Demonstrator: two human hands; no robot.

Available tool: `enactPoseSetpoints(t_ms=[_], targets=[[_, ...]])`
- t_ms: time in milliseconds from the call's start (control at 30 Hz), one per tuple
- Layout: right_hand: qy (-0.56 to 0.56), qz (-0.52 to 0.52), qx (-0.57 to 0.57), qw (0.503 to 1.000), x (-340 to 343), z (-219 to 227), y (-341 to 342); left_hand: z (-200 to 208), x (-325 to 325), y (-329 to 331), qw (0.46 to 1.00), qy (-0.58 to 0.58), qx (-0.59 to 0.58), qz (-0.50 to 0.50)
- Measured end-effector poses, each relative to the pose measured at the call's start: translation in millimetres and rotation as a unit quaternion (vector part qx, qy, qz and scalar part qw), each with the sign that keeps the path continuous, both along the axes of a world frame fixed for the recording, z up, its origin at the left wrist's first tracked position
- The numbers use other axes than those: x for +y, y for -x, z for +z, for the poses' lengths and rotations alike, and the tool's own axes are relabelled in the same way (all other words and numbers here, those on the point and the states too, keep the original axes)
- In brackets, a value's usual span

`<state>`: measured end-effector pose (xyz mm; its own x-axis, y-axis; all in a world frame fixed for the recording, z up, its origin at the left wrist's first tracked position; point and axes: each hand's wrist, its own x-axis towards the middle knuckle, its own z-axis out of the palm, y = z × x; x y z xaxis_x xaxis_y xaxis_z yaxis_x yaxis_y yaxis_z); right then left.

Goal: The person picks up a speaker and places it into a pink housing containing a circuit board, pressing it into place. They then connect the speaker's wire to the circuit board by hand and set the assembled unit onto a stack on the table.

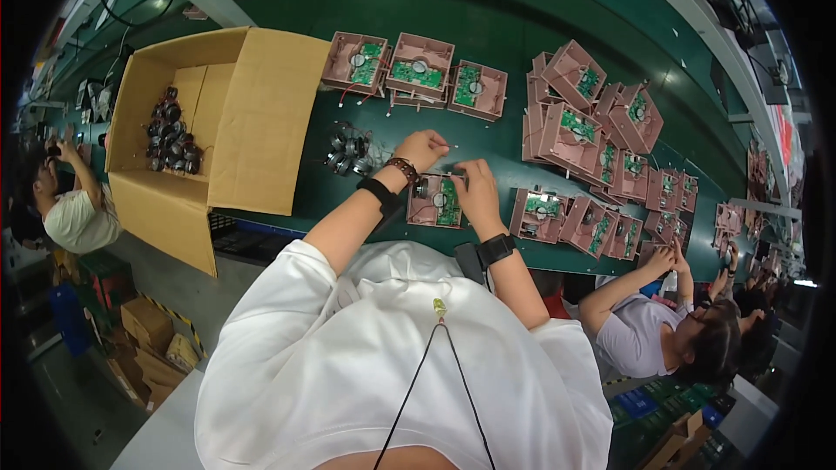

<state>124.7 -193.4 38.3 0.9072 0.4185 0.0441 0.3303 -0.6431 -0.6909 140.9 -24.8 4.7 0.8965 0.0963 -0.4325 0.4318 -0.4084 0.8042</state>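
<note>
Right in front of me lies a pink plastic housing with a green circuit board and a round dark speaker in it. Just above its far edge, my left hand is closed, its fingertips pinched together; whatever is between them is too small to make out. My right hand is beside the housing's right edge, its thumb and fingers bent together at the far right corner. What those fingers hold, if anything, is hidden. Loose speakers with wires lie in a small heap to the left of my left hand.
A large cardboard box with more speakers stands at left on the green table. Three pink housings line the far side; stacked housings and a near row fill the right. Co-workers sit at right and far left.
</note>
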Motion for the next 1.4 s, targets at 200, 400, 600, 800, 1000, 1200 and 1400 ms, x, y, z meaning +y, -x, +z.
enactPoseSetpoints(t_ms=[200, 400, 600, 800, 1000, 1200, 1400], targets=[[-0.066, -0.029, 0.021, 0.997, 1, 9, -2, 51, -10, 28, 0.979, -0.102, -0.171, -0.047], [-0.023, 0.0, -0.058, 0.998, 1, 18, -2, 55, -13, 54, 0.94, -0.182, -0.287, -0.035], [-0.024, 0.05, 0.002, 0.998, 4, 20, 2, 54, -16, 62, 0.908, -0.251, -0.332, -0.051], [0.0, 0.074, 0.054, 0.996, 5, 28, 3, 55, -13, 65, 0.899, -0.27, -0.336, -0.072], [0.039, 0.118, 0.085, 0.989, 3, 12, -4, 52, -11, 68, 0.883, -0.276, -0.359, -0.124], [0.023, 0.055, 0.02, 0.998, -3, -5, -4, 47, -8, 78, 0.916, -0.269, -0.295, -0.037], [-0.032, 0.012, 0.009, 0.999, -10, -46, 1, 17, -2, 106, 0.971, -0.227, -0.076, 0.014]])
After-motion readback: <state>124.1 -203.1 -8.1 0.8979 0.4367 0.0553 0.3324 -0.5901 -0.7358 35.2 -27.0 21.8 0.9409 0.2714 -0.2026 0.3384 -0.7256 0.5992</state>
